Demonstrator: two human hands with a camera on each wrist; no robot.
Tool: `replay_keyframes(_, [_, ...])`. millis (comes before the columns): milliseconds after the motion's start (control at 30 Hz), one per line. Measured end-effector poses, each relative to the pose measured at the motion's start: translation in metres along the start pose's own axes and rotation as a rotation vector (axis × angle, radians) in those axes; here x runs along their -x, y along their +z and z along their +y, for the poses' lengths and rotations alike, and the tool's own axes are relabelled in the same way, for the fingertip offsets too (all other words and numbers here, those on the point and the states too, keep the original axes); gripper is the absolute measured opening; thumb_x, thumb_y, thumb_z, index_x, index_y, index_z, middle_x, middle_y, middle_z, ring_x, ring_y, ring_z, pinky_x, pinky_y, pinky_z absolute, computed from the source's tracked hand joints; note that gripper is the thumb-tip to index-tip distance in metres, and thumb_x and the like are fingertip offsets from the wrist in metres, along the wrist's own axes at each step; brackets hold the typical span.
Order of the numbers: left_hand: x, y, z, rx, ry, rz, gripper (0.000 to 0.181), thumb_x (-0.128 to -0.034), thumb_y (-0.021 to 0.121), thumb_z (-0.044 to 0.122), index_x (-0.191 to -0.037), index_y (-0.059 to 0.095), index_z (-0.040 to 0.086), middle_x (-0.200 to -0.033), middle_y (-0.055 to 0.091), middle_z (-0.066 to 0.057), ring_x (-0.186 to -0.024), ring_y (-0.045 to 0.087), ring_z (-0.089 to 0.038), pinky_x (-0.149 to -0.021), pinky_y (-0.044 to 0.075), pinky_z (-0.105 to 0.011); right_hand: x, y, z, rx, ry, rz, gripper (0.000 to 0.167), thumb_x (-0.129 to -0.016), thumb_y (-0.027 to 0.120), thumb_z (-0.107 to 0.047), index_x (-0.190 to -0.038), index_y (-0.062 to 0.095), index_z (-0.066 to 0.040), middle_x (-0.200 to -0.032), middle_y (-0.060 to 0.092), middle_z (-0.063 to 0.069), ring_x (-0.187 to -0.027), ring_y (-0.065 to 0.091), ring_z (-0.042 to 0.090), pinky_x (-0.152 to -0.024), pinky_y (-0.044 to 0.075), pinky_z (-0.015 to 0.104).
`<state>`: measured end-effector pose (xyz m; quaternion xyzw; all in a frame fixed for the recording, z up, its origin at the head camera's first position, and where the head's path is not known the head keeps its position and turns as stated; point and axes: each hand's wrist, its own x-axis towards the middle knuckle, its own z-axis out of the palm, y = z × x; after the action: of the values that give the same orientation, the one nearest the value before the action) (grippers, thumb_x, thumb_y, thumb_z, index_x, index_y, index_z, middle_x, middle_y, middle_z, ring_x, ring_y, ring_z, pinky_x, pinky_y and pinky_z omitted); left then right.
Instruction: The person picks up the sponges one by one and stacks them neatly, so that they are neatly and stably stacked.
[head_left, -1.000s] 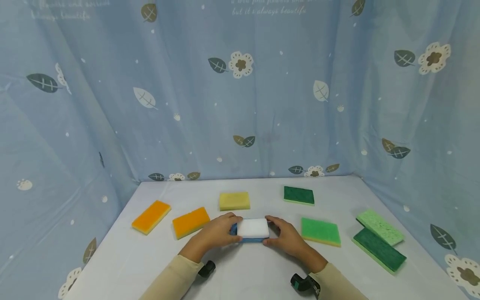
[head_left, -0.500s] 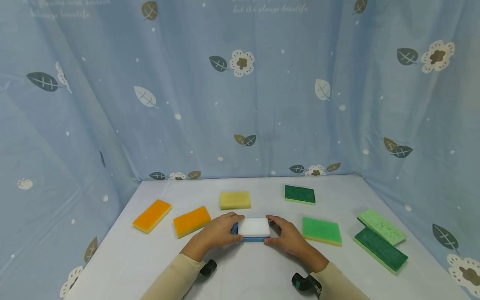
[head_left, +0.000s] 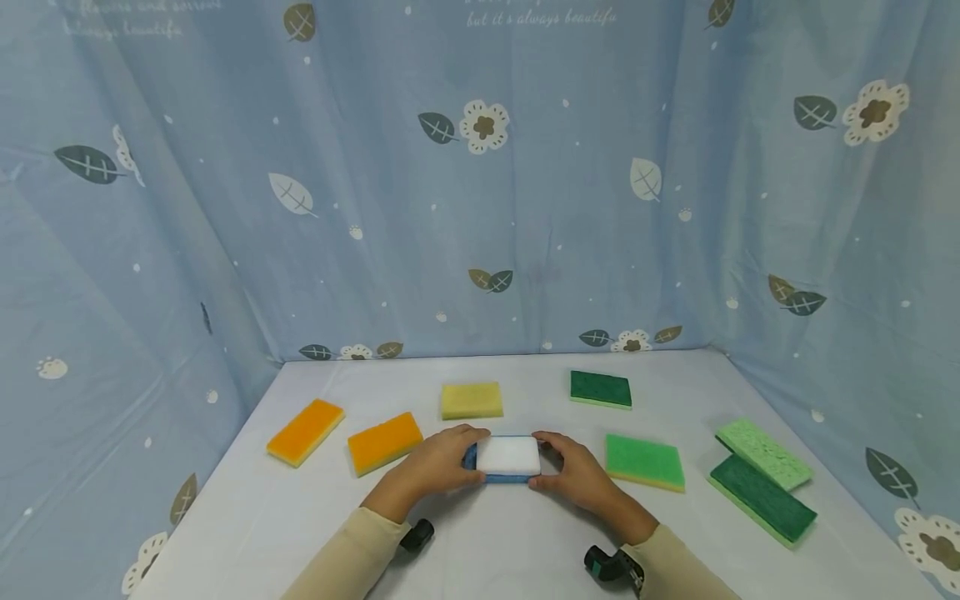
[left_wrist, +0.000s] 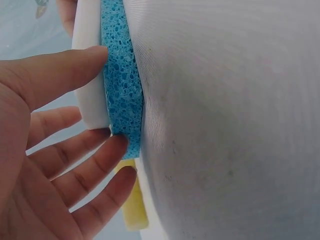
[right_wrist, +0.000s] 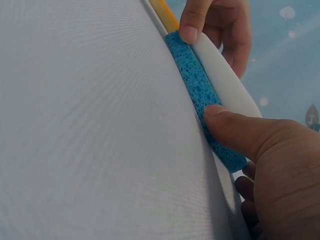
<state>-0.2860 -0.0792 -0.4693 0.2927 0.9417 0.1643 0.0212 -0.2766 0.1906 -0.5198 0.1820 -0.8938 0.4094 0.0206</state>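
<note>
A white sponge (head_left: 508, 455) lies flat on a blue sponge (head_left: 507, 479) in the middle of the head view. My left hand (head_left: 438, 461) grips the left end of this stack, thumb on the near side and fingers toward the far side. At the opposite end my right hand (head_left: 573, 473) grips it likewise. In the left wrist view the left thumb crosses the white sponge (left_wrist: 90, 95) and its tip meets the blue sponge (left_wrist: 122, 85). The right wrist view has the right thumb tip against the blue sponge (right_wrist: 192, 75). Some right fingers are hidden.
Left of the hands lie two orange sponges, one outer (head_left: 305, 432) and one inner (head_left: 386, 443). Behind is a yellow sponge (head_left: 472, 401). Rightward are a dark green sponge (head_left: 600, 388), a bright green sponge (head_left: 644, 461), and a light green sponge (head_left: 763, 452) leaning on another dark green one (head_left: 761, 500).
The head view has shifted very slightly. Both hands keep their hold on the stacked white and blue sponges, with no visible movement of either.
</note>
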Motion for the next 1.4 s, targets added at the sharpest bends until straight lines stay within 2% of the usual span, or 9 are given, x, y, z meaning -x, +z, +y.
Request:
replay_keyframes(400, [0.001,-0.001,0.0,-0.011,0.002,0.019,0.069,-0.0801,0.079,0.04,-0.138,0.055,0.012,-0.131,0.058,-0.004,-0.111,0.057,-0.018,-0.094,0.048,-0.039,0.0,0.0,0.0,-0.003,0.01,0.002,0.078,-0.071,0.084,-0.045,-0.137,0.054,-0.016,-0.134,0.056,0.007,-0.126,0.049,0.029,-0.1,0.043,0.047])
replay_keyframes(633, [0.001,-0.003,-0.002,-0.006,-0.015,0.01,0.072,-0.0795,0.08,0.042,-0.139,0.054,0.01,-0.134,0.056,-0.005,-0.116,0.055,-0.019,-0.097,0.046,-0.039,0.0,0.0,-0.002,0.001,-0.012,0.014,0.077,-0.073,0.083,-0.045,-0.137,0.054,-0.013,-0.135,0.055,0.008,-0.124,0.051,0.029,-0.098,0.045,0.046])
replay_keyframes(800, [0.003,-0.006,-0.008,0.056,-0.025,-0.001,0.075,-0.0788,0.08,0.042,-0.14,0.053,0.009,-0.134,0.055,-0.004,-0.098,0.058,-0.012,-0.091,0.049,-0.036,0.0,-0.002,-0.004,0.012,-0.014,0.014,0.077,-0.073,0.084,-0.044,-0.137,0.054,-0.012,-0.135,0.055,0.009,-0.125,0.05,0.029,-0.098,0.045,0.046])
replay_keyframes(867, [0.006,-0.008,-0.012,0.07,-0.012,0.001,0.074,-0.0794,0.08,0.04,-0.14,0.052,0.008,-0.133,0.055,-0.004,-0.09,0.058,-0.01,-0.085,0.051,-0.033,0.001,-0.002,-0.005,0.013,-0.01,0.013,0.078,-0.072,0.085,-0.042,-0.137,0.054,-0.012,-0.135,0.055,0.009,-0.125,0.05,0.03,-0.098,0.045,0.046])
replay_keyframes(1100, [0.021,-0.018,-0.029,0.04,0.026,0.016,0.068,-0.0831,0.077,0.035,-0.14,0.053,0.007,-0.132,0.056,-0.004,-0.089,0.059,-0.011,-0.078,0.052,-0.03,0.001,-0.002,-0.006,-0.028,-0.002,0.013,0.082,-0.071,0.087,-0.039,-0.139,0.051,-0.012,-0.138,0.052,0.01,-0.125,0.05,0.03,-0.1,0.043,0.047])
replay_keyframes(1233, [0.033,-0.021,-0.041,0.023,0.022,0.027,0.066,-0.0831,0.077,0.033,-0.138,0.054,0.006,-0.129,0.058,-0.004,-0.088,0.058,-0.012,-0.076,0.052,-0.031,0.003,-0.001,-0.007,-0.044,0.0,0.01,0.081,-0.071,0.086,-0.041,-0.139,0.051,-0.012,-0.137,0.053,0.01,-0.124,0.05,0.031,-0.099,0.043,0.049])
replay_keyframes(1400, [0.044,-0.026,-0.054,0.024,-0.018,0.034,0.065,-0.0825,0.077,0.034,-0.137,0.055,0.007,-0.123,0.062,-0.003,-0.085,0.056,-0.011,-0.074,0.051,-0.03,0.004,-0.001,-0.007,-0.051,0.0,0.011,0.081,-0.072,0.085,-0.042,-0.14,0.05,-0.012,-0.136,0.054,0.01,-0.122,0.051,0.03,-0.098,0.044,0.049])
